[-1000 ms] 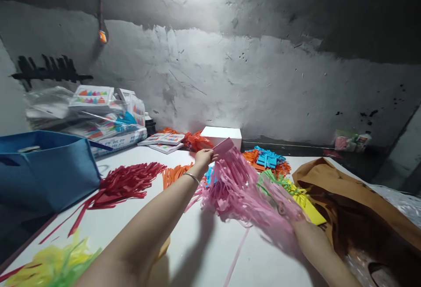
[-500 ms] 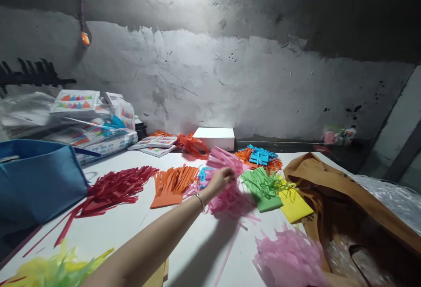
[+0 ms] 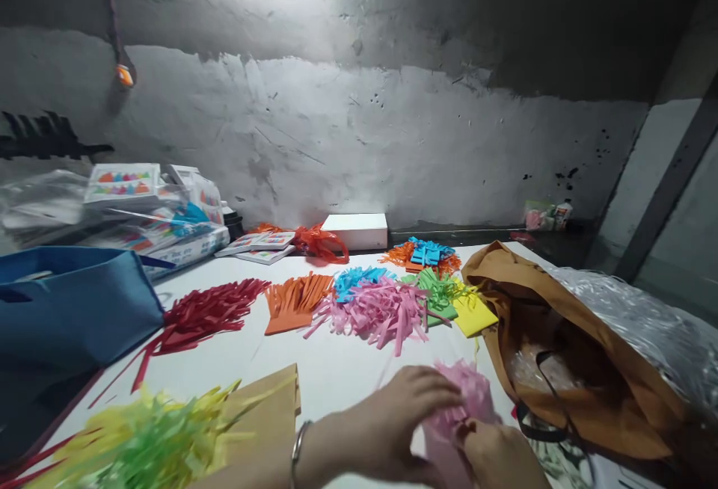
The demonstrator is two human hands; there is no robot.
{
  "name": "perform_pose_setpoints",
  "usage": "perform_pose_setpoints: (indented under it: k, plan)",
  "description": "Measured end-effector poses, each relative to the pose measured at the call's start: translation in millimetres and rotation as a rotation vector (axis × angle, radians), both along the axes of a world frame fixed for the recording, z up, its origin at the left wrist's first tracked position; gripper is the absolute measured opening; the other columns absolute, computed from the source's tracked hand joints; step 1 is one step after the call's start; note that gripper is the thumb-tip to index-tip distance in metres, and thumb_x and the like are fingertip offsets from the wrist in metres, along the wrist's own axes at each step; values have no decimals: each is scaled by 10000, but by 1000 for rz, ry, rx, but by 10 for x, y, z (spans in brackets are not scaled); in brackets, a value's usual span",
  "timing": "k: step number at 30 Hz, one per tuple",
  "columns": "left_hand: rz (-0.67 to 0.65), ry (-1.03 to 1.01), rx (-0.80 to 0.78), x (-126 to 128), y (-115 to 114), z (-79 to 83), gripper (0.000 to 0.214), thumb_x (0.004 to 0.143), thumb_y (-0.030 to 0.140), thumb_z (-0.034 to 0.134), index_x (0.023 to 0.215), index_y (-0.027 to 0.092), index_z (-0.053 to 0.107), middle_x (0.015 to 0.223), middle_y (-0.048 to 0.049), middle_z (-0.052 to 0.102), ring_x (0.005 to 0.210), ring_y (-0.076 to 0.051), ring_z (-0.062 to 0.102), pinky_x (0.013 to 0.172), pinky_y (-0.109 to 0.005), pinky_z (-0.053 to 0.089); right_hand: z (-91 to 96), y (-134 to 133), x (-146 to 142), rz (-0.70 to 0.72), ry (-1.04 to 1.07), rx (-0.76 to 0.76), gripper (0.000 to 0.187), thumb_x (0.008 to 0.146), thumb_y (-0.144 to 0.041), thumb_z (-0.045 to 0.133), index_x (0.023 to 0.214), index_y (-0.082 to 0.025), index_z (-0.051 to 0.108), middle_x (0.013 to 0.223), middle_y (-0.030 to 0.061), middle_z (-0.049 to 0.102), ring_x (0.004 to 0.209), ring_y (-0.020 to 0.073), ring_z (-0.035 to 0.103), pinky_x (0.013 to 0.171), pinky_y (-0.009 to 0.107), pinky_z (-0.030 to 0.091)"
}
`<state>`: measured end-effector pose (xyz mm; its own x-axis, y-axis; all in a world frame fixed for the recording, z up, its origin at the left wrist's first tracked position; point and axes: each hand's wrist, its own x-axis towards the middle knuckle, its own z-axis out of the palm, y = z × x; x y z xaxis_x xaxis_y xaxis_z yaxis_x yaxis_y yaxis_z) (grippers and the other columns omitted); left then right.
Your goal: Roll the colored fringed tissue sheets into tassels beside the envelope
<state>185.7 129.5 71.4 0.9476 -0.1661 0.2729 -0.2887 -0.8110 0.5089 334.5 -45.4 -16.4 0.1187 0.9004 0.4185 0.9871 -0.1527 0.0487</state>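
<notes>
At the lower right, a bundle of pink fringed tissue paper (image 3: 468,392) stands with its fringe up and its uncut part below. My left hand (image 3: 401,414), with a bracelet at the wrist, reaches across to it, fingers curled over its left side and thumb lower down. My right hand (image 3: 499,455) is closed, pinching the paper at its near right side. Beyond the hands lies a loose heap of pink paper strips (image 3: 381,309). Fringed orange paper (image 3: 297,302), green paper (image 3: 440,294) and yellow paper (image 3: 474,313) lie around that heap.
Yellow-green strips (image 3: 162,429) and a brown paper bag (image 3: 269,407) are at the near left. Dark red strips (image 3: 216,313) lie beside a blue bag (image 3: 84,309). An open brown bag (image 3: 583,354) borders the right. A white box (image 3: 356,231) stands by the wall.
My left hand has come back from the pink heap to the pink bundle at the lower right. My right hand has come into view there. The view has shifted slightly.
</notes>
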Motion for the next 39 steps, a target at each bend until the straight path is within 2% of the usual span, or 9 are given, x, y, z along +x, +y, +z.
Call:
perform_pose_setpoints:
  k: [5,9,15,17,20,23,27,31,39]
  plan:
    - [226,-77,439,-284,-520,-130,99,957,284,595,1034,227,616,886,-18,707,840,-207,589,813,-372,399,171,-177,-347,28,37,4,255,721,-35,562,780,-272,637,642,-54,703,545,169,698,477,301,302]
    - [320,-289,603,-560,-631,-402,199,912,152,586,733,203,516,701,12,610,704,-179,493,792,-367,351,26,-405,-479,-41,27,10,254,704,-37,581,725,-289,605,630,-86,672,499,160,674,446,305,276]
    - [470,-460,481,-1016,-895,-1073,164,885,85,506,805,214,567,660,8,563,674,-187,467,852,-387,340,-614,-801,-581,-97,2,92,238,664,-35,629,646,-273,627,726,-36,707,610,176,694,500,277,416]
    - [515,-469,416,-1141,-980,-1283,171,878,84,493,834,220,588,659,7,567,674,-191,476,840,-385,343,-738,-901,-681,-81,-28,156,184,705,-148,676,831,-280,703,942,19,759,828,236,721,644,312,502]
    - [558,-464,340,-1287,-1097,-1454,202,872,82,477,894,228,615,715,-6,610,705,-196,506,871,-397,347,-789,-894,-914,6,-86,277,497,831,-333,601,1317,-231,599,1361,112,636,1204,331,606,1007,483,437]
    - [535,-413,302,-1369,-1175,-1469,243,869,66,476,971,234,620,873,-28,683,803,-200,558,938,-409,336,-805,-741,-1128,193,-14,409,451,894,-228,475,1328,-185,591,1341,99,653,1277,268,564,1190,481,241]
    - [545,-304,283,-1414,-1127,-1434,215,784,51,558,902,225,599,903,0,708,849,-185,585,953,-387,327,-932,-612,-1200,305,92,569,396,864,-23,377,1036,-176,700,953,38,767,1019,168,693,1170,394,326]
    - [663,-264,348,-1459,-923,-1372,205,732,34,580,819,218,607,781,15,667,792,-189,569,907,-398,327,-1028,-696,-1088,265,134,551,382,871,-12,403,1033,-178,707,953,41,766,981,167,706,1162,405,348]
    - [752,-439,441,-1480,-539,-916,254,909,65,499,962,230,684,847,-39,707,885,-231,579,999,-476,323,-488,-1040,-692,218,-181,403,503,837,-28,426,1282,-140,631,1259,93,704,1211,211,640,1205,417,293]
